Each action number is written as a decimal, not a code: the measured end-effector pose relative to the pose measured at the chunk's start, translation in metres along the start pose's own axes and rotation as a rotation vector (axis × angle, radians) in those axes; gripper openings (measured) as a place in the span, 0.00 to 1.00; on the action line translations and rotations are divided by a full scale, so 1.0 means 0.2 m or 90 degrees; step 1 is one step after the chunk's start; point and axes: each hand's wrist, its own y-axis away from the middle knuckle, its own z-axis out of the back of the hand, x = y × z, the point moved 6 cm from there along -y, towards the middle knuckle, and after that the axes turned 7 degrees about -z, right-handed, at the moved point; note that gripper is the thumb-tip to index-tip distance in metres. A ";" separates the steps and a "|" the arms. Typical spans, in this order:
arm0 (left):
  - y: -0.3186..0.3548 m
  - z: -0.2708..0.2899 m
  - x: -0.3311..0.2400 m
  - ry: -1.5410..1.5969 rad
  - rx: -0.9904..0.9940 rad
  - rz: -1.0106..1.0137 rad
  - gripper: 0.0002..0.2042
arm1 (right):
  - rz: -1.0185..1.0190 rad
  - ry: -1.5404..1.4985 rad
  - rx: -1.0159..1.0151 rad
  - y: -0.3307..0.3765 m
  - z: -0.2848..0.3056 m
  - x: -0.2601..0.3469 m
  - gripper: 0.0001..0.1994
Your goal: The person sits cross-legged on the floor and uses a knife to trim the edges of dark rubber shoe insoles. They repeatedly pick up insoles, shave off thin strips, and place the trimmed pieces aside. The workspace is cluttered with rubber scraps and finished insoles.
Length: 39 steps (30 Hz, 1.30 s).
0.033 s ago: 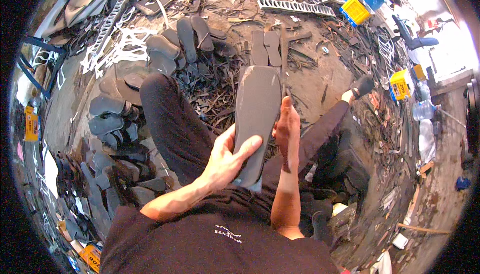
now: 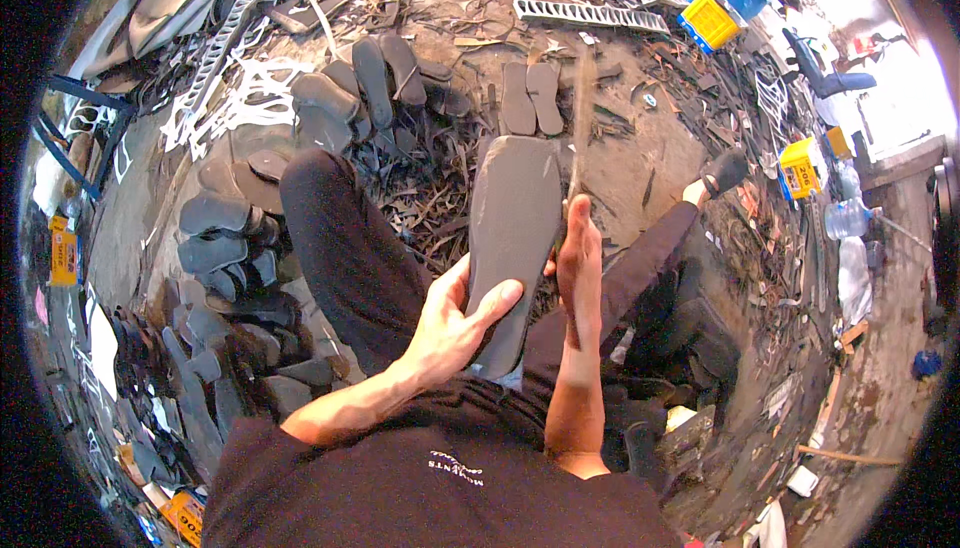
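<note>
Head view: the person sits on the floor point(image 2: 640, 163) and trims a grey rubber sole point(image 2: 513, 238), held upright over the lap between both hands. The left hand point(image 2: 450, 323) is clenched round the sole's near end, thumb on the left edge and fingers wrapped across the face. The right hand point(image 2: 578, 258) is closed on a long thin blade point(image 2: 581, 118), blurred, which stands along the sole's right edge. To do this well, I judge the blade should stay flat against that edge and run away from the left fingers, with the sole braced firmly on the thigh. Both forearms come up from the near side, the right one almost vertical, wrist straight. Cut soles point(image 2: 215, 248) are piled to the left, and offcuts point(image 2: 430, 198) lie scattered further off
</note>
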 end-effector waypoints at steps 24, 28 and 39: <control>-0.28 0.22 -0.10 -0.092 -0.021 0.047 0.18 | 0.100 0.228 -0.009 0.27 -0.12 0.10 0.19; -0.26 0.20 -0.15 -0.076 -0.013 0.070 0.17 | 0.152 0.226 -0.009 0.20 -0.16 0.14 0.21; -0.31 0.31 -0.28 -0.198 0.100 -0.023 0.15 | 0.028 0.223 0.167 0.32 -0.02 0.12 0.30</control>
